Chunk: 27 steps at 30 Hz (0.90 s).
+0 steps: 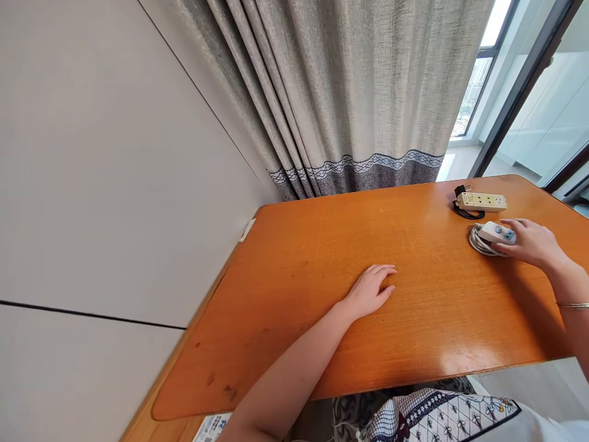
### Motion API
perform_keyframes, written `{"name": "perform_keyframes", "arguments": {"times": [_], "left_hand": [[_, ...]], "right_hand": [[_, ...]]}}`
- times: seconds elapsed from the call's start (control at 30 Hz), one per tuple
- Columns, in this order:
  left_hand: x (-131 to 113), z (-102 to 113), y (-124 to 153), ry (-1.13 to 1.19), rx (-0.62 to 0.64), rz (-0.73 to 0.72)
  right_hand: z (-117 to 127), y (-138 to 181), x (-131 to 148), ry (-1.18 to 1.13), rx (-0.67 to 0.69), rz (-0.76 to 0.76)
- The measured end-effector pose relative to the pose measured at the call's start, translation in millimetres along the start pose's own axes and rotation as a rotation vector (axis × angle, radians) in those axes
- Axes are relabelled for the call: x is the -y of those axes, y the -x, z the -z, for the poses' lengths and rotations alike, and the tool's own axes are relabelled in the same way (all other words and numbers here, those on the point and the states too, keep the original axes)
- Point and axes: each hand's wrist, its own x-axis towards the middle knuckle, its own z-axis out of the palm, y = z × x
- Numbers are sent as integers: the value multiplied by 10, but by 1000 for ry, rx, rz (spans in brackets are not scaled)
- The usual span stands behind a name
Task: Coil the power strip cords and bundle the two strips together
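My left hand rests on the wooden table with its fingers stretched out and the thumb apart, holding nothing. Over at the right, my right hand has its thumb and fingers around the right end of a white power strip. Blue-marked sockets face up on this strip, and its pale cord lies coiled at the left end. Just behind it is a second, cream-yellow power strip with a black cord and plug; neither hand touches that one.
White cabinet panels border the table on the left. Grey curtains hang behind its far edge. A dark-framed glass door stands at the back right. Below the near left corner lies a printed label.
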Motion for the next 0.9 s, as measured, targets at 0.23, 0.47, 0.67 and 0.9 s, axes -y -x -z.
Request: {"name": "perform_keyframes", "arguments": {"times": [0.23,0.47,0.67,0.9], "left_hand": [[8,-3,-4,16,-12,21],[11,-6,5,93,-63,101],[156,-59,-21,191,-213,168],[370,-136,-103,599,-419,162]], "right_hand": [[-81,39,-30,-139,81,-37],[-13,293,835,-156,190,88],[-103,352,1804,-432,272,188],[-333,438,2284,-1203,486,125]]}}
